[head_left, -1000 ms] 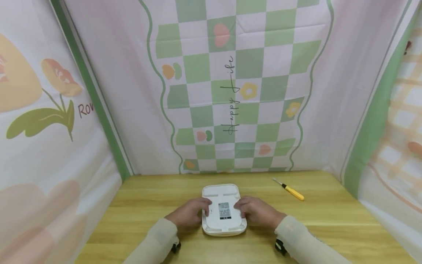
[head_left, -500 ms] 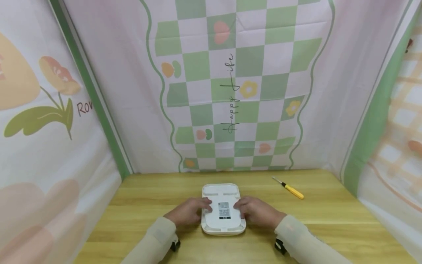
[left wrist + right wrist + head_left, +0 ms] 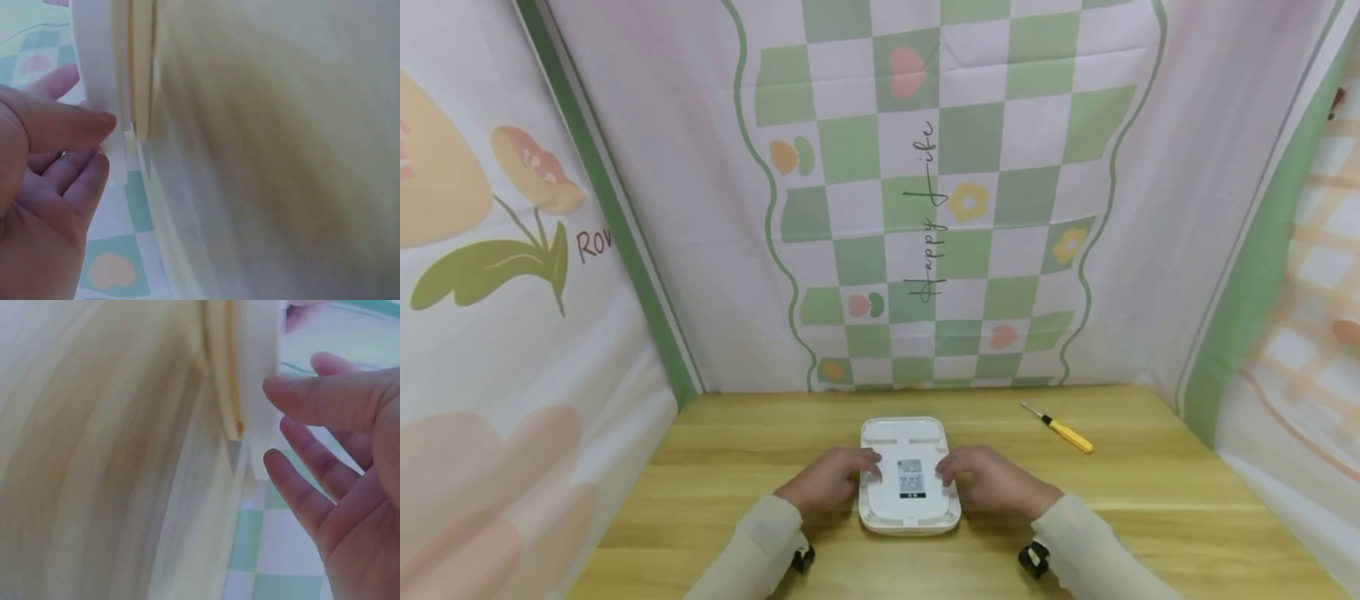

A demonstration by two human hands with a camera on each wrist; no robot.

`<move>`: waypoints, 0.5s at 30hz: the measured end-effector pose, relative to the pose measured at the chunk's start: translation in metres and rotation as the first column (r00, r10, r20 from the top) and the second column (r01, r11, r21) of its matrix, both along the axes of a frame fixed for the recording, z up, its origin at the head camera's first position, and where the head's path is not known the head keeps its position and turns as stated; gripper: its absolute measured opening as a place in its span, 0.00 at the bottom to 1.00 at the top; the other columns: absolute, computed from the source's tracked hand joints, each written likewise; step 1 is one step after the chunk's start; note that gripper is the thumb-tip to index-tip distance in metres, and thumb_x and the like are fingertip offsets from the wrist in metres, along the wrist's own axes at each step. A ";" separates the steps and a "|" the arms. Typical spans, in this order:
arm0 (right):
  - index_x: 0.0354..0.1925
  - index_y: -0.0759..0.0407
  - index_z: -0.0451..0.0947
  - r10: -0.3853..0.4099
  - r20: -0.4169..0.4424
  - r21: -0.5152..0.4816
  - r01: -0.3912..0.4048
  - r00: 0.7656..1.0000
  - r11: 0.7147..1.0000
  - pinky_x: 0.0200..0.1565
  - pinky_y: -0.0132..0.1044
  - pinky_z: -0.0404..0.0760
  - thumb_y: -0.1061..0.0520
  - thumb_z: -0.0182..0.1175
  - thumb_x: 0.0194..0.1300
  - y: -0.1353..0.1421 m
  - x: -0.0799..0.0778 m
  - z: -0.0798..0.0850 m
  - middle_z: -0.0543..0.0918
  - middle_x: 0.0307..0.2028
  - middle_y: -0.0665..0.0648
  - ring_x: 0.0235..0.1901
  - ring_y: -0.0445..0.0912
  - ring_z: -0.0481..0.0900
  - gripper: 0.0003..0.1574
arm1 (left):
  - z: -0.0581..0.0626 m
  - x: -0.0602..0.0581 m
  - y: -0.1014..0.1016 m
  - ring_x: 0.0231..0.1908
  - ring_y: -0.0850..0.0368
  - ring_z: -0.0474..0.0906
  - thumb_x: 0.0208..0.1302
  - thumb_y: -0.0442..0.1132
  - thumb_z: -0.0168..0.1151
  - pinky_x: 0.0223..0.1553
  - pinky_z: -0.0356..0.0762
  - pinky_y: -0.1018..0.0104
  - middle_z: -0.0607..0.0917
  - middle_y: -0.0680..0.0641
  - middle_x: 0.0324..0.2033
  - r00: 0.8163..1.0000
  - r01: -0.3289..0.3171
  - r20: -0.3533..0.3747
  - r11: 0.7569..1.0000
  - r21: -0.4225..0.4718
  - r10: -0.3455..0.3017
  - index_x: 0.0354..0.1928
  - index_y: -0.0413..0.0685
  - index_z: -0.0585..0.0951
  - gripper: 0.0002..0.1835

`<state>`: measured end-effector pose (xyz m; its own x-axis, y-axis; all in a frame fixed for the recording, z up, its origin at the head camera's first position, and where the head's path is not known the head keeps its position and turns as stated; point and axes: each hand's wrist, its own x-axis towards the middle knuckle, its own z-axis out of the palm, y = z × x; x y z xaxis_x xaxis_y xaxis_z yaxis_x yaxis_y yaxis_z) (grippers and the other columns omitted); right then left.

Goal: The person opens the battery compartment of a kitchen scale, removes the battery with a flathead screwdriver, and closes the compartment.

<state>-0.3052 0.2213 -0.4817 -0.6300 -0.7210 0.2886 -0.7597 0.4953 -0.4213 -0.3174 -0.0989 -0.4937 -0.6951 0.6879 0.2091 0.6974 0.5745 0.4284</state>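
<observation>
A white, rounded rectangular device [image 3: 917, 510] lies on the wooden table, a printed label [image 3: 912, 477] on its upturned face. What kind of device it is, I cannot tell. My left hand [image 3: 829, 482] holds its left edge; in the left wrist view the thumb rests against the white rim [image 3: 100, 62] with bent fingers close behind. Along the right edge is my right hand [image 3: 1000, 485], its index finger over the face. The right wrist view shows its thumb at the rim [image 3: 259, 356] and the other fingers spread apart, off the device.
A screwdriver [image 3: 1067, 433] with a yellow handle lies right of the device, towards the back of the wooden table [image 3: 760, 425]. Behind the table hangs a green-and-white checked cloth [image 3: 925, 208]. Patterned cloths also hang along the left and right sides.
My right hand has loosened and shifted slightly to the right on the edge. The left hand's fingers have moved only a little. The device and screwdriver stay in place.
</observation>
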 end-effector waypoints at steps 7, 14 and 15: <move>0.33 0.48 0.83 -0.148 0.186 -0.131 0.174 0.971 0.976 0.50 0.51 0.81 0.70 0.69 0.50 0.004 0.004 -0.003 0.83 0.48 0.53 0.49 0.52 0.79 0.17 | 0.000 -0.007 -0.004 0.60 0.52 0.73 0.67 0.32 0.59 0.62 0.70 0.53 0.80 0.52 0.56 0.982 -0.164 0.120 0.978 0.132 0.149 0.53 0.51 0.83 0.14; 0.38 0.54 0.83 -0.233 0.340 -0.203 0.313 0.911 0.928 0.47 0.51 0.83 0.69 0.70 0.51 0.002 0.008 -0.004 0.82 0.47 0.56 0.49 0.56 0.78 0.16 | -0.002 -0.020 -0.008 0.61 0.50 0.71 0.69 0.38 0.59 0.60 0.71 0.48 0.78 0.53 0.58 0.941 -0.259 0.262 0.953 0.160 0.212 0.58 0.55 0.80 0.17; 0.40 0.55 0.83 -0.252 0.347 -0.195 0.332 0.903 0.923 0.46 0.50 0.83 0.68 0.70 0.52 0.002 0.008 -0.004 0.82 0.46 0.56 0.48 0.55 0.78 0.16 | -0.002 -0.023 -0.008 0.60 0.49 0.71 0.69 0.39 0.59 0.60 0.71 0.48 0.77 0.53 0.59 0.934 -0.273 0.280 0.949 0.157 0.222 0.59 0.56 0.79 0.17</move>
<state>-0.2968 0.2229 -0.4858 -0.8868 -0.4227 0.1868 -0.4077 0.5255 -0.7467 -0.3399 -0.1068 -0.4962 -0.8853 0.4513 0.1116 0.3953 0.6045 0.6916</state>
